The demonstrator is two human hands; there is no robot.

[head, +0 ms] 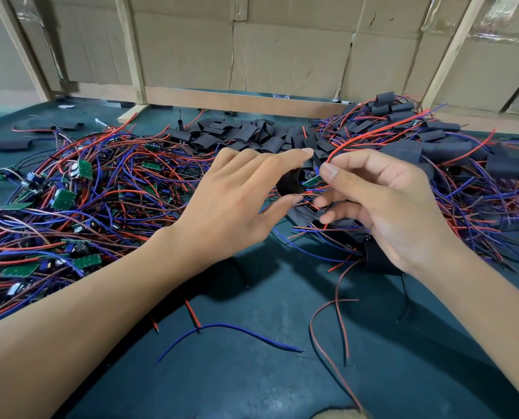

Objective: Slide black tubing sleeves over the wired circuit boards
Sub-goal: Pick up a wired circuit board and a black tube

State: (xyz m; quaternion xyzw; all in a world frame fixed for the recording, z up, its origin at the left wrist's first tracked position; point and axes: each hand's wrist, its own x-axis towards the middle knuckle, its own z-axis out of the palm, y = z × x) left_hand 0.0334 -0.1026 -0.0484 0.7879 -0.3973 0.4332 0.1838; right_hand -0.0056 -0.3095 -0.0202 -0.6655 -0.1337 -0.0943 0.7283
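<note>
**Q:** Where's the piece you're working on?

**Me:** Between my two hands, above the middle of the bench. My left hand point(237, 204) pinches a black sleeve point(290, 184) between thumb and forefinger; the other fingers fan out straight. My right hand point(385, 207) holds a small green circuit board point(311, 181) at the tips of thumb and forefinger, with its red wire point(370, 136) arcing up and away to the right. The board's end sits just at the sleeve's mouth. Whether it's inside yet, I can't tell; my fingers cover the joint.

**Q:** Hands together or apart?

**Me:** Close, fingertips nearly meeting, each gripping its own part.

**Q:** What's around them?

**Me:** Left: a big tangle of unsleeved boards point(70, 189) with red and blue leads. Straight behind my hands: a heap of loose black sleeves point(237, 133). Right: a pile of sleeved units point(452, 146), wires trailing out. Under my right palm lies more black tubing. Stray wires cross the space near me: a blue wire point(237, 329) and a thin brown-red lead point(340, 313). A lone sleeve piece point(11, 144) lies far left.

**Q:** Surface and room?

**Me:** Dark teal bench top point(252, 373). Behind it, a wall of flattened cardboard point(288, 55) held by pale wooden battens point(131, 49), with a wooden rail point(240, 101) along the bottom.
</note>
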